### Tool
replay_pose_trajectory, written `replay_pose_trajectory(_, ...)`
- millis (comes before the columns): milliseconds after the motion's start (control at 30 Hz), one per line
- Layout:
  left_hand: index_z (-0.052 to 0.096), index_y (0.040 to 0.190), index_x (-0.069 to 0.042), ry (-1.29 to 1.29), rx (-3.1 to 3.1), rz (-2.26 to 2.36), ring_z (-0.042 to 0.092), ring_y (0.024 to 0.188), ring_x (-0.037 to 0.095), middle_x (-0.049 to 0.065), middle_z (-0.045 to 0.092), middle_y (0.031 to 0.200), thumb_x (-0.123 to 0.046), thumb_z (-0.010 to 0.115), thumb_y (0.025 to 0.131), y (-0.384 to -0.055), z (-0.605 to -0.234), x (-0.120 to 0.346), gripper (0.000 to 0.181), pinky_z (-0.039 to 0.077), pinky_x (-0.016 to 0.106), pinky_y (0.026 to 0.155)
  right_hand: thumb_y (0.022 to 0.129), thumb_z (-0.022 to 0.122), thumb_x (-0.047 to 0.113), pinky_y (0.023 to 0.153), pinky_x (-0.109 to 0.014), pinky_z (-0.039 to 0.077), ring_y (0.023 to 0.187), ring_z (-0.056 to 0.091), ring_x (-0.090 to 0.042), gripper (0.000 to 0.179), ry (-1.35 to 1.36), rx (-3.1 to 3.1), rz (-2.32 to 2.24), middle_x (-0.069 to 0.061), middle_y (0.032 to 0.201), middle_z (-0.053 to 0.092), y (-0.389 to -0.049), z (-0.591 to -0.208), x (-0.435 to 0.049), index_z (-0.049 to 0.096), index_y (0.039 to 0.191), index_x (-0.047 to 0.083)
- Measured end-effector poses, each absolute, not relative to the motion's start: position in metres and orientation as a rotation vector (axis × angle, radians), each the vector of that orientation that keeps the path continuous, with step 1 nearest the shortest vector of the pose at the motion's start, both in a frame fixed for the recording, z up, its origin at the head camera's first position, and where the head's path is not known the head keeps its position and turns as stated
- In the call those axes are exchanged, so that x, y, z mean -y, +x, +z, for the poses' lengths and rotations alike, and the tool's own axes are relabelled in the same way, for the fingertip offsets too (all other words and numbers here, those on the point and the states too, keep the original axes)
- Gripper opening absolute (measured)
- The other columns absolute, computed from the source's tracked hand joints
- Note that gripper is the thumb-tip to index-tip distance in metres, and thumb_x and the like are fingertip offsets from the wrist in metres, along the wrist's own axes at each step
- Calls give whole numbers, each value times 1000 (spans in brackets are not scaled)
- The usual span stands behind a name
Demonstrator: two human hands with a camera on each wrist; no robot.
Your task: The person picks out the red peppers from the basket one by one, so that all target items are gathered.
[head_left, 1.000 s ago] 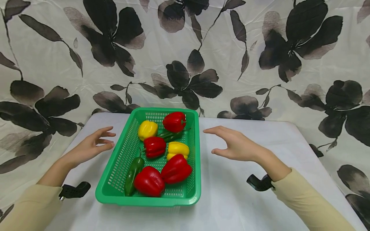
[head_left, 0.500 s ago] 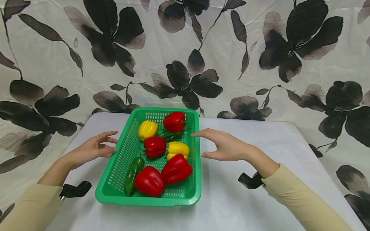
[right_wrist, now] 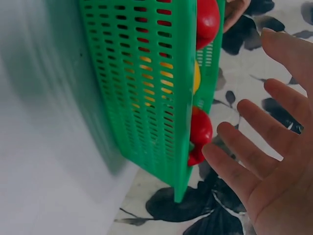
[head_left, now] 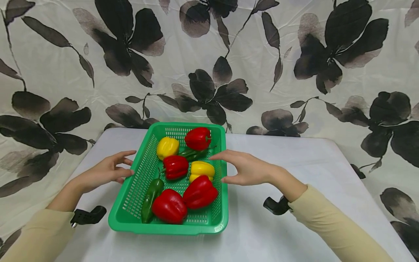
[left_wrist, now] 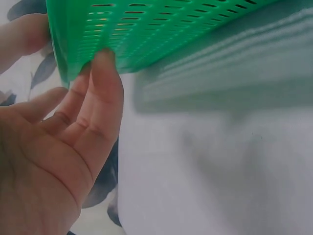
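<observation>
A green slotted plastic basket [head_left: 168, 228] stands on the white table, holding red bell peppers [head_left: 169, 206], yellow bell peppers [head_left: 167, 147] and green chili peppers [head_left: 152, 196]. At its left rim is my left hand [head_left: 103, 173], thumb at the rim and loosely bent fingers [left_wrist: 105, 83] against or close to the outer wall in the left wrist view. My right hand [head_left: 250, 169] hovers at the right rim, index finger reaching over the edge and thumb near it. From the right wrist view, its fingers [right_wrist: 254, 161] are spread with nothing between them; contact with the rim does not show.
Behind the table hangs a white cloth [head_left: 255, 54] with a dark floral print. The white tabletop [head_left: 288, 236] extends to both sides of the basket. Each wrist carries a black camera mount [head_left: 276, 206].
My right hand has moved left from beside the basket until its fingers overlap the right rim. The left hand has shifted slightly right and down to the left rim. The basket stays put.
</observation>
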State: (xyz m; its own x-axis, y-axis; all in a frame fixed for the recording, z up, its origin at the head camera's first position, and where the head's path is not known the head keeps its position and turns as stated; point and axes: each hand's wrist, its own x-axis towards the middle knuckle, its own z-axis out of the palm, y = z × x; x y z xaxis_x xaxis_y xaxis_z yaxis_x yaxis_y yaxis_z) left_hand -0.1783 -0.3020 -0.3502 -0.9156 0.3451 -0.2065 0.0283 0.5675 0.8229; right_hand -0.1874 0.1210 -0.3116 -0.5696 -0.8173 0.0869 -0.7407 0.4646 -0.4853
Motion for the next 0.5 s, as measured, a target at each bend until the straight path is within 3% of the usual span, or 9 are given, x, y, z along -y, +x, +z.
replay_pose_trajectory(500, 15, 146, -4, 310, -2399, 1332, 65, 78, 26, 27, 44, 118, -15, 62, 86, -182, -347, 297, 77, 57, 38, 68, 83, 67, 25, 99, -33, 43, 124, 41, -14, 61, -1352, -2425, -665, 2, 136, 43, -189, -317, -97, 41, 137, 15)
